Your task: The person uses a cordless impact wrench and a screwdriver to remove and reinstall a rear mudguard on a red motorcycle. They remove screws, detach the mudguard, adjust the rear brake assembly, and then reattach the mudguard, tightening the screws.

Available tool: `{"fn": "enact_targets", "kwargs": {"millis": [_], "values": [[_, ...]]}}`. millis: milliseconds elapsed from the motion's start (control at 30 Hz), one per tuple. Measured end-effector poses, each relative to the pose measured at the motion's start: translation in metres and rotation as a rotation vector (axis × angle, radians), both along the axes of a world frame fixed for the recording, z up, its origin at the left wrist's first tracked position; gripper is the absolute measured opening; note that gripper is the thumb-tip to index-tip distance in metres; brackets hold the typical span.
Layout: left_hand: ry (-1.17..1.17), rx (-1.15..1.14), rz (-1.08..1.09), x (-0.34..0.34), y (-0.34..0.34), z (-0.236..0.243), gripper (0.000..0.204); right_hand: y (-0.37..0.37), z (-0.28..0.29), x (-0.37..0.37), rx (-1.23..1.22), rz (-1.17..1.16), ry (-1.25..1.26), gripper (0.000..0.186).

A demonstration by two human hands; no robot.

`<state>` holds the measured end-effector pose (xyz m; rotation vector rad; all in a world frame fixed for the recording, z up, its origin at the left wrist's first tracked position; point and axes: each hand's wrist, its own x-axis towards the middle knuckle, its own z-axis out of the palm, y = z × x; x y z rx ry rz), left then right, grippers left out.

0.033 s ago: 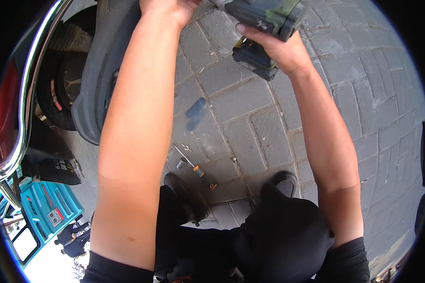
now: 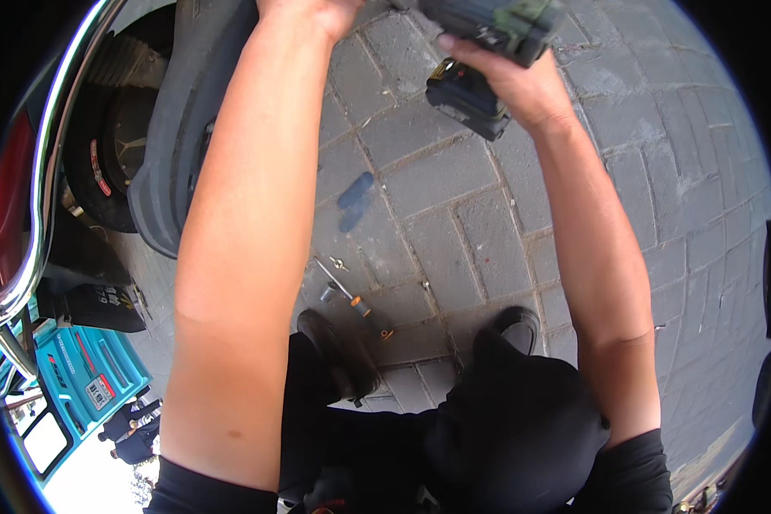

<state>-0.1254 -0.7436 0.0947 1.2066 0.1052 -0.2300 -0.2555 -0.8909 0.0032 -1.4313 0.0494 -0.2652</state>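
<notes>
My right hand (image 2: 522,90) is closed around the grip of a black and green cordless drill (image 2: 497,24), near the top edge. Its battery (image 2: 467,96) hangs below the hand, and its front end points left. My left hand (image 2: 321,13) is just left of the drill's front, partly cut off by the top edge. The fingers of that hand are out of sight, so what they hold does not show. Below, on the paving, lie a screwdriver (image 2: 344,287) with an orange and dark handle, a grey metal cylinder (image 2: 328,292) and a small metal piece (image 2: 338,264).
A vehicle stands on the left, with a curved grey panel (image 2: 158,180), a wheel (image 2: 103,167) and chrome trim (image 2: 39,171). Teal bodywork (image 2: 94,368) is at lower left. A small orange-brown piece (image 2: 387,335) lies between my shoes (image 2: 516,330). Grey paving blocks (image 2: 454,176) bear dark smudges.
My right hand and the drill have shifted slightly up and to the right. The left hand has moved a little to the right. The things on the paving lie as before.
</notes>
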Motion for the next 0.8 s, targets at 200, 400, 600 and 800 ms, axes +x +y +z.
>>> {"fn": "enact_targets", "kwargs": {"millis": [200,400,600,800], "values": [[-0.070,0.543,-0.288,-0.084,0.040,-0.044,0.024,-0.021,-0.032,-0.078,0.527,0.137,0.177,0.018],[0.074,1.686,-0.365,-0.190,0.167,-0.149,0.046,-0.022,-0.094,-0.166,0.851,0.054,0.670,0.025],[0.097,1.644,-0.265,-0.193,0.192,-0.193,0.036,-0.030,-0.095,-0.195,0.393,-0.107,1.011,0.029],[-0.200,1.599,-0.222,-0.203,0.174,-0.167,0.023,-0.034,-0.038,-0.183,-0.867,0.042,0.730,0.027]]}}
